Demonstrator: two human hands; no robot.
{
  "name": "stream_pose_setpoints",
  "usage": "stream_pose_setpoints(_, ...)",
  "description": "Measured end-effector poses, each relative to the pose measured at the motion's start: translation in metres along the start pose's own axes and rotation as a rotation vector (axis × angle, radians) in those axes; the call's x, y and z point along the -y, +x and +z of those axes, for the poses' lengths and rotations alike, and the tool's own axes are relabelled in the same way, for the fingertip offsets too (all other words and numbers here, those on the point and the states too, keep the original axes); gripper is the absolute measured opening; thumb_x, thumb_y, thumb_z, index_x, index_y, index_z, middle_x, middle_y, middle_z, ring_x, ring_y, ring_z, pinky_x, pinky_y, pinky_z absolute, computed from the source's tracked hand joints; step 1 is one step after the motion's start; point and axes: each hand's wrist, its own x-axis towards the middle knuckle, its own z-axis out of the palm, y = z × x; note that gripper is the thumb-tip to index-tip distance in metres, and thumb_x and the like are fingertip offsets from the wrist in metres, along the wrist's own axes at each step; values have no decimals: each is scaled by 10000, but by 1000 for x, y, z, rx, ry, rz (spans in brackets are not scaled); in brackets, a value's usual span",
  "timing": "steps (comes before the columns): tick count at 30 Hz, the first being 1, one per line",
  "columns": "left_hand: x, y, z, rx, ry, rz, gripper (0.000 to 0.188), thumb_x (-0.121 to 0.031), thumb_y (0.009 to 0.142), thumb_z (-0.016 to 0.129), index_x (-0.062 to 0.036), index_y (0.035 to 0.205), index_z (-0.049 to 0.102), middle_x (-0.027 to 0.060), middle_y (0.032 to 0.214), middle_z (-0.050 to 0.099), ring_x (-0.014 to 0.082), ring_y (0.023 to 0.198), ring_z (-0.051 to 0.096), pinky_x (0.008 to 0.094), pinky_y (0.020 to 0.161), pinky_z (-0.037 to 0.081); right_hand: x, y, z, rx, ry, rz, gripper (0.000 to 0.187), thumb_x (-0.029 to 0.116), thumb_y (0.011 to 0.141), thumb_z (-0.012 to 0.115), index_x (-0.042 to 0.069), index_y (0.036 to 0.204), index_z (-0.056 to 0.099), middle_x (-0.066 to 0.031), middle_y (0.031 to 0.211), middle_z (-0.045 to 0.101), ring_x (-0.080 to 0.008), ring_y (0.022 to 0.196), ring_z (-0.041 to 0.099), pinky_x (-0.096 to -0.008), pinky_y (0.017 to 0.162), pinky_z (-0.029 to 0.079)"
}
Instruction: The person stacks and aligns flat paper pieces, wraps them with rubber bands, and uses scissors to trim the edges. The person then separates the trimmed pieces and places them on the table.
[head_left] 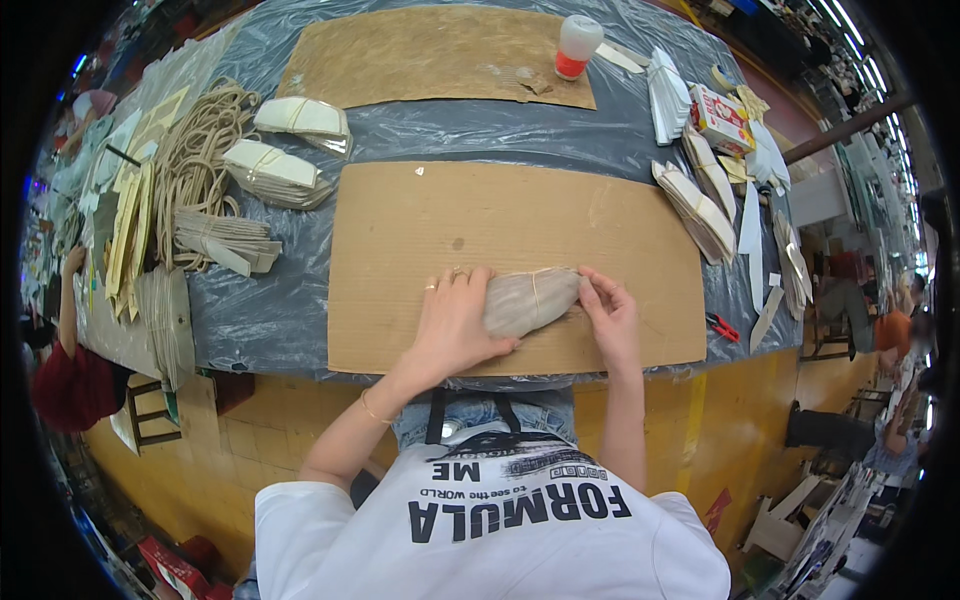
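A grey bundle of flat, tapered pieces (515, 303), tied with a thin tan band around its middle, rests on a brown cardboard sheet (400, 220) near the table's front edge. My left hand (455, 315) grips the wide left end, its thumb along the near edge and its fingers at the far side. At the pointed right end, the thumb and fingers of my right hand (610, 308) pinch the tip and band. The pieces look like cut leather or fabric, but I cannot tell which.
Left on the plastic-covered table lie banded cream bundles (275, 172) and coiled beige cords (198, 140). More bundles (695, 210), red-handled cutters (722, 327) and a small box (722, 120) are at right. Beyond stand a red-and-white bottle (576, 48) and another cardboard (420, 55).
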Motion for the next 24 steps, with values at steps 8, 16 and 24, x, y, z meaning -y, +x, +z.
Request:
stream_pose_setpoints(8, -10, -34, 42, -373, 252, 183, 401, -91, 733, 688, -78, 1101, 530, 32, 1095, 648, 186, 981, 624, 363, 856, 390, 2, -17, -15, -82, 99, 93, 220, 124, 900, 686, -67, 1008, 670, -90, 974, 679, -112, 812, 648, -228, 743, 523)
stream_pose_setpoints(16, -12, -26, 37, -335, 397, 220, 408, -128, 778, 657, -84, 1160, 524, 29, 1166, 641, 188, 1059, 604, 391, 879, 378, 18, -11, -19, 32, -480, -411, 133, 88, 864, 701, -40, 893, 680, -52, 855, 647, -101, 719, 591, -240, 642, 482)
stream_pose_setpoints(24, -26, -24, 31, -219, 298, 218, 732, -268, 600, 857, -100, 1216, 497, 29, 1181, 618, 196, 1084, 591, 406, 905, 377, 42, 18, -37, 446, -592, -113, 163, 98, 858, 707, -27, 942, 644, -50, 862, 647, -95, 751, 592, -245, 659, 484)
